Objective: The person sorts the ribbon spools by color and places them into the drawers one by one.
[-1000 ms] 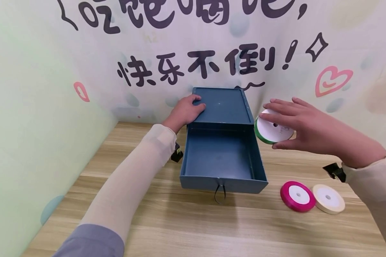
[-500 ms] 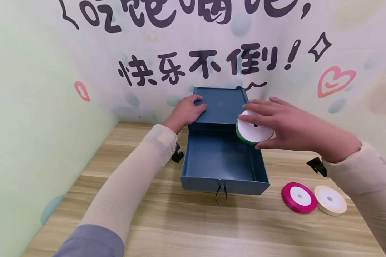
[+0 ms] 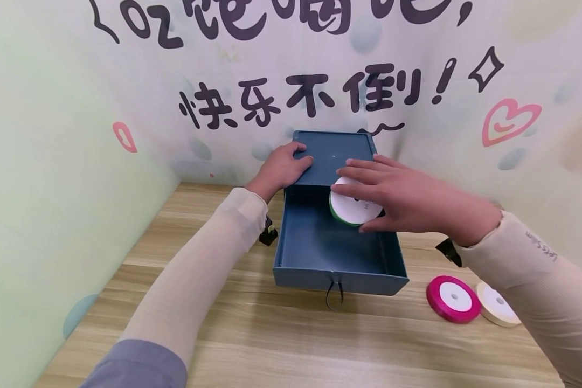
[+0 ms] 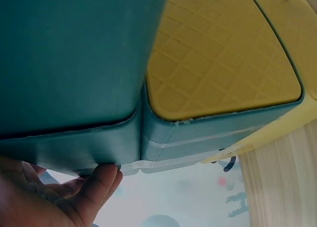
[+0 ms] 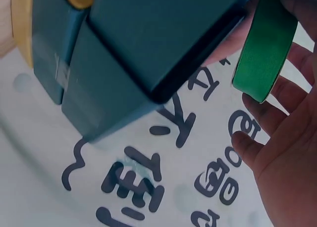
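Observation:
In the head view, a dark blue storage box stands at the wall with its drawer pulled out and nothing lying in it. My left hand rests at the left edge of the box top, thumb and forefinger spread on the surface; its other fingers are mostly hidden. Above the drawer's back right part, my right hand holds a green ribbon roll between thumb and fingers, white face tilted up. In the right wrist view the roll's green ribbon shows beside the fingers.
On the wooden table right of the drawer lie a magenta ribbon roll and a cream roll, partly behind the right sleeve. A black loop pull hangs from the drawer front. Yellow quilted panels show in the left wrist view.
My right hand has carried the green ribbon roll leftward, from right of the box to over the open drawer. The left hand has stayed on the box top.

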`<state>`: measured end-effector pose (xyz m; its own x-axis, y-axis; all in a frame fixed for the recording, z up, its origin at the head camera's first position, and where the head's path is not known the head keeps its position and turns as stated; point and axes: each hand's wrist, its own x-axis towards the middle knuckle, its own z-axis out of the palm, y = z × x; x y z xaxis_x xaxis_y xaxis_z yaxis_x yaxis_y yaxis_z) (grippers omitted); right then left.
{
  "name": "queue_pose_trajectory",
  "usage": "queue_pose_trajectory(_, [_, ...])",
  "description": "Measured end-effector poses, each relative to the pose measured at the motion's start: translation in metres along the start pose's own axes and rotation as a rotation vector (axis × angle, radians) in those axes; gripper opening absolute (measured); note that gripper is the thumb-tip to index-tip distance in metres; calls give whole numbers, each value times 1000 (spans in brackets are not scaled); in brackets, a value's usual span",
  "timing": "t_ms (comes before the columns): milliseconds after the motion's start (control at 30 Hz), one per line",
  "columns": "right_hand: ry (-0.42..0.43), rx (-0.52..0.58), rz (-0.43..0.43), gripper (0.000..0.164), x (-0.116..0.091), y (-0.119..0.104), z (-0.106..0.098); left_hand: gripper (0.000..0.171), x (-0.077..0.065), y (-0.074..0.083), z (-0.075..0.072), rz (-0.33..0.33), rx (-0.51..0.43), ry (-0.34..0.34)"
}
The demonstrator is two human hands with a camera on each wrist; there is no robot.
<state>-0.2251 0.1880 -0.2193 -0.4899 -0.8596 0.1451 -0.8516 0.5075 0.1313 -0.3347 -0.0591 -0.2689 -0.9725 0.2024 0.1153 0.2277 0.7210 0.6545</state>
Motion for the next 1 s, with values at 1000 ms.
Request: queue_pose_trajectory(1000, [-109,0,-17,80,20,-9,41,51,0,-1,1,-11,-7,0])
